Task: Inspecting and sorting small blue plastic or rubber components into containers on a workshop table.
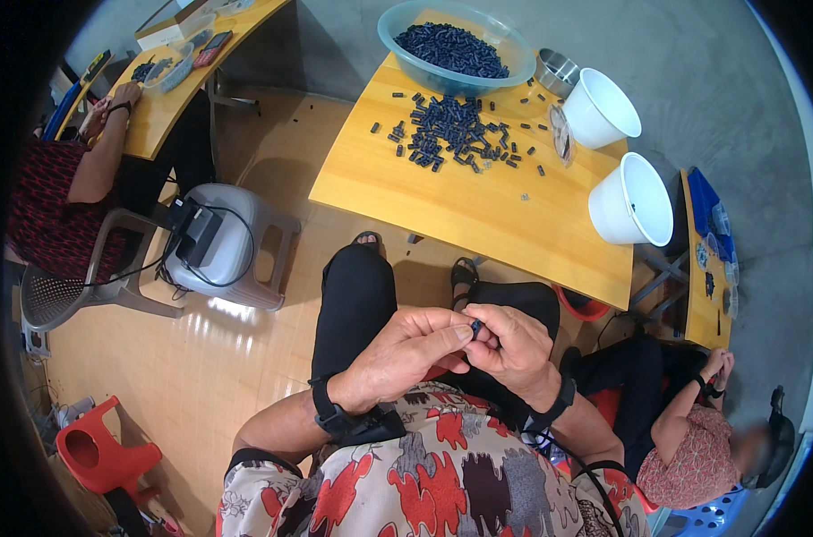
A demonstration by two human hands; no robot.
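Observation:
Above my lap, my left hand and my right hand meet fingertip to fingertip. Between them they pinch a small dark plastic part, mostly covered by the fingers. On the yellow table in front lies a loose pile of similar small dark parts. Behind the pile, a wide translucent bowl is filled with many more of them.
Two white buckets and a metal bowl stand along the table's right side, with a clear lid beside them. Co-workers sit left and right. A grey stool with cables and a red stool stand left.

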